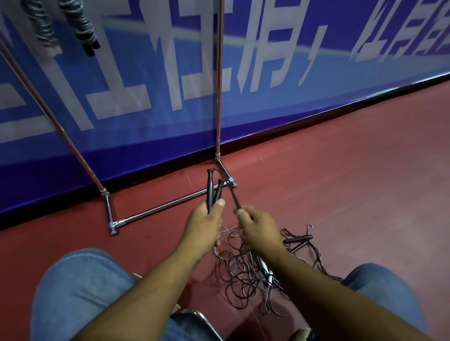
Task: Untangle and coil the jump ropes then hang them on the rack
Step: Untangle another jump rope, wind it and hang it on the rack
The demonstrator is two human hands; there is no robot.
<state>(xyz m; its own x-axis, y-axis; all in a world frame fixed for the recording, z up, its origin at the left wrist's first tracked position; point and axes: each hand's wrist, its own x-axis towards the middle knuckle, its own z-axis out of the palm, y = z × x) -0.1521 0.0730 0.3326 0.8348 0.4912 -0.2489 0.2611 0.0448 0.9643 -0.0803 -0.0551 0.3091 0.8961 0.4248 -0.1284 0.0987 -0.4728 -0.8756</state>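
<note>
Your knees (82, 293) in blue jeans fill the bottom of the view, with both forearms reaching forward between them. Beyond them a blue banner (276, 68) with large white characters stands along the back, meeting the red floor (348, 176). A metal rack (219, 91) stands just in front of the banner, its base bar lying on the floor near your hands. Two coiled ropes (78, 19) hang from it at the top left, side by side.

On the floor between your knees lies the tangle of jump ropes (242, 273), thin dark cords looped over one another. Your left hand (202, 226) is curled round a pair of black handles (212, 188), held upright together with your thumb pressed on them. Your right hand (257, 229), just beside it, pinches a thin dark length (234, 198) that slants up toward the handles; you cannot tell whether it is cord or a slim handle. Two loose handles (297, 239) lie at the tangle's right edge.
</note>
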